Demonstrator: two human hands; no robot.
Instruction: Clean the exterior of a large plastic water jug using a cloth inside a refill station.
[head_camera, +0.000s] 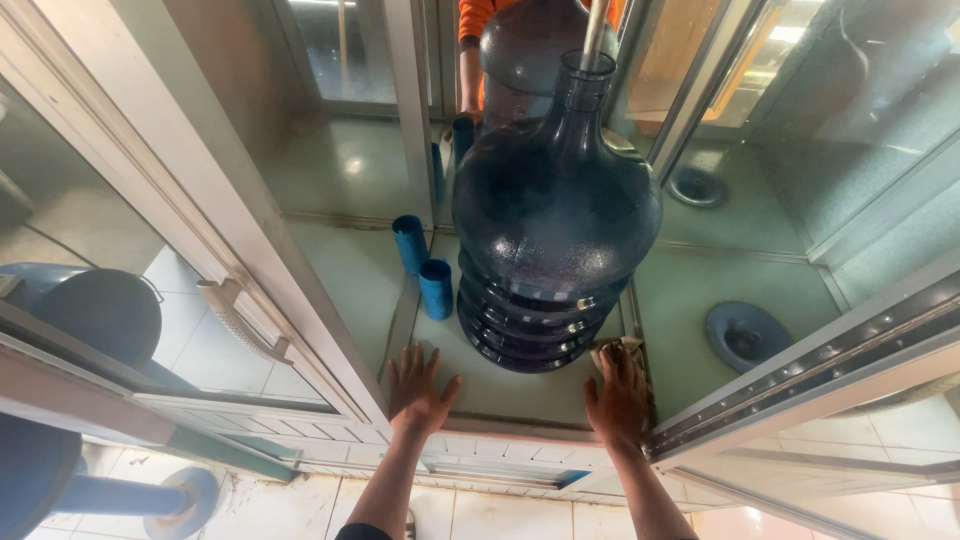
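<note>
Water jug (555, 215), dark blue, upright; left hand (418, 388) flat, spread; right hand (618, 395) gripping cloth (612, 347).

Glass-walled cabinet (330, 60) with pale metal framing: one framed glass door (150, 250) swung open at left with a cream pull handle (240, 322), another open at right on a heavy metal rail (800, 380). Cabinet floor (345, 270) is greenish and glossy, wet-looking, with bright reflections of overhead light; two round drain fittings (745, 335) sit in it at right, and short blue cylinders (435, 288) stand near the centre divider. Below the cabinet front, white tiled flooring (500, 515) with dirty grout; daylight shows through the far panes.
</note>
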